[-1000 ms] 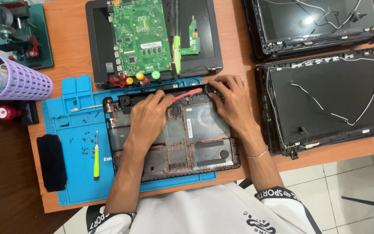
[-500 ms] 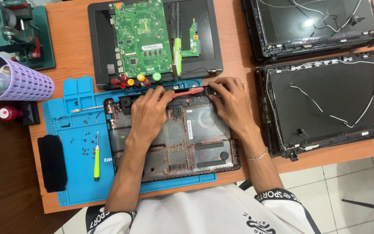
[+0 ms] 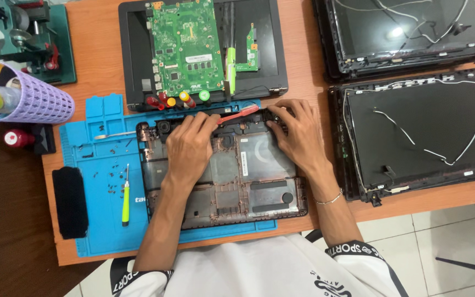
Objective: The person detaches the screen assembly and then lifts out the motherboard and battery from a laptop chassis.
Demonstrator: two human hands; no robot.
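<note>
An empty laptop bottom case lies on a blue repair mat. My left hand rests on the case's upper middle, fingers pinching one end of a thin red strip that lies along the case's far edge. My right hand presses on the case's upper right corner, fingers bent down onto the rim. What is under the fingertips is hidden.
A green motherboard lies on another dark case beyond. Two laptop lid shells sit at right. A green-handled screwdriver, loose screws, a black pad, a purple basket and a green vise are at left.
Both hands have stayed on the case's far edge with only small finger shifts; the red strip now lies slightly more to the right.
</note>
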